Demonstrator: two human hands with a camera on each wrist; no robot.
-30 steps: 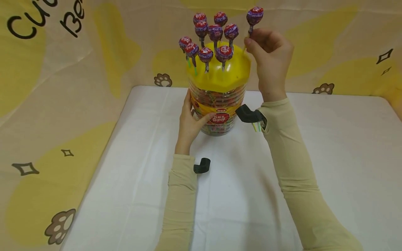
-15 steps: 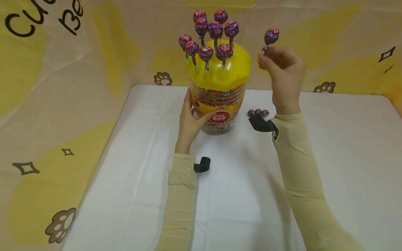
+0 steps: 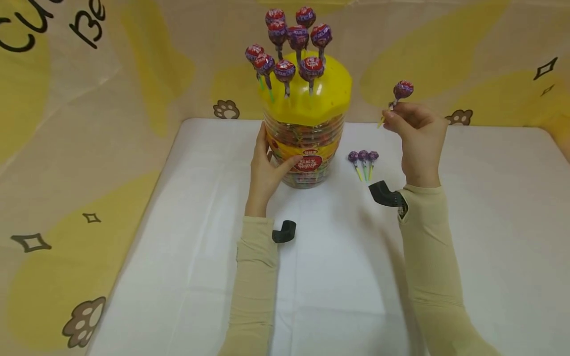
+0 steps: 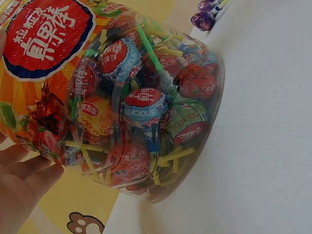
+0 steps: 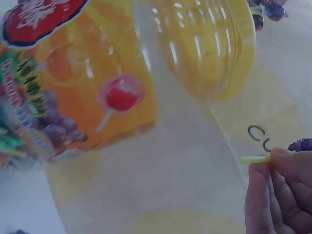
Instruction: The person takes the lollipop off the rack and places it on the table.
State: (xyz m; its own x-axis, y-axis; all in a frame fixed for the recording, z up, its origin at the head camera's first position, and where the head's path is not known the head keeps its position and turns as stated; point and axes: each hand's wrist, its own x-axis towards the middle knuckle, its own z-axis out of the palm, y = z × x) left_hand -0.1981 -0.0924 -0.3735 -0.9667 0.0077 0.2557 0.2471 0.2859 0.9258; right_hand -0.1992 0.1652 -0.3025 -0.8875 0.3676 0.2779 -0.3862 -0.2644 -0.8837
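Note:
A clear ribbed jar point(image 3: 307, 133) with an orange label and yellow lid point(image 3: 334, 94) stands upright on the white table. Several purple-and-red wrapped lollipops point(image 3: 298, 38) stick up from its lid. My left hand point(image 3: 264, 178) grips the jar's left side, thumb across the label. Mixed lollipops point(image 4: 144, 105) fill the jar's lower part in the left wrist view. To the right of the jar, my right hand point(image 3: 418, 141) pinches a lollipop point(image 3: 403, 89) by its stick, candy end up. The right wrist view shows its yellow stick point(image 5: 254, 159) between thumb and fingers.
Three purple lollipops point(image 3: 363, 156) lie side by side on the table point(image 3: 334, 277), right of the jar. A patterned yellow-and-beige cloth point(image 3: 445, 64) rises behind the table and along its left side. Black camera mounts point(image 3: 385, 195) protrude from both sleeves.
My right hand has moved right and down, away from the lid, carrying the lollipop. The three lollipops on the table have come into full view. My left hand stays on the jar.

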